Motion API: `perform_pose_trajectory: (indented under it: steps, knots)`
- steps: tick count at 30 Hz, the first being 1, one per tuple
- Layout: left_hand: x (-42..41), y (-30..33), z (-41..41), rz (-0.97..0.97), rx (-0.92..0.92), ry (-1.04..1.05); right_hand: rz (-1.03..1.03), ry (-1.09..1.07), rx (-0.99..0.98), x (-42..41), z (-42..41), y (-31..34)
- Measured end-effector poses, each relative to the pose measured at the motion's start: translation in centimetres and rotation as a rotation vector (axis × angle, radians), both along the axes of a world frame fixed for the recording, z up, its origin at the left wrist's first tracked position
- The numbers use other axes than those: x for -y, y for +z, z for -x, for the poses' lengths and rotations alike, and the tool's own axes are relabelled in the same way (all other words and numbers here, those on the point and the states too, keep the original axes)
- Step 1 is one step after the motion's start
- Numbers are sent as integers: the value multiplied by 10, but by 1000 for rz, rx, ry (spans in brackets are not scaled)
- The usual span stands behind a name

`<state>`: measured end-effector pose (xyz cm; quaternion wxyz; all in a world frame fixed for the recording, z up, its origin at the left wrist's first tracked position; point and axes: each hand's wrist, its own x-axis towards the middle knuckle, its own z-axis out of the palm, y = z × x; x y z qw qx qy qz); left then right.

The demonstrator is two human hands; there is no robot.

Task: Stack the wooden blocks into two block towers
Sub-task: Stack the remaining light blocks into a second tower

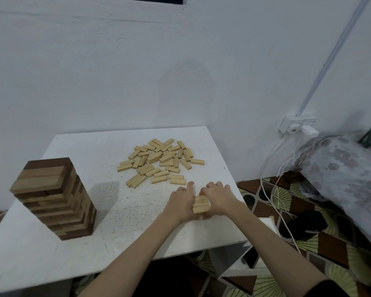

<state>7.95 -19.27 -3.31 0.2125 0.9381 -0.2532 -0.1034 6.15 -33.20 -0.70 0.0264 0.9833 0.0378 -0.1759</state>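
A tall tower of dark and light wooden blocks (54, 198) stands at the left of the white table (107, 211). A heap of several loose light blocks (159, 161) lies at the table's back centre. Near the right edge sits a small group of three light blocks (200, 204) laid side by side. My left hand (180, 202) presses against the group's left side and my right hand (219, 198) against its right side, fingers curled around the ends. What lies beneath the group is hidden.
The table's right edge lies just beyond my right hand. A wall socket with white cables (296, 126) sits on the right wall, a patterned cloth bundle (347, 168) beside it, and a patterned floor mat (308, 243) below. A white wall backs the table.
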Motion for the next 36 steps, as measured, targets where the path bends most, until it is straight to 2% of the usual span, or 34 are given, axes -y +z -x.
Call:
perform_pose_trajectory:
  steps: [10, 19, 29, 31, 33, 36]
  knots:
    - [0, 0, 2, 0, 0, -14, -13, -10, -29, 0, -1, 1]
    - [-7, 1, 0, -38, -75, 11, -16, -9, -63, -3, -1, 1]
    - [-11, -2, 0, 22, -140, 55, -70, -21, -70, -8, 0, 6]
    - [-14, 0, 0, 69, -238, 95, -80, -23, -70, -9, 1, 8]
    - [-19, 6, 0, 206, -388, 173, -118, -46, -90, -7, 2, 12]
    - [-25, 18, -3, 477, -533, 402, -327, -164, -124, 5, 9, 23]
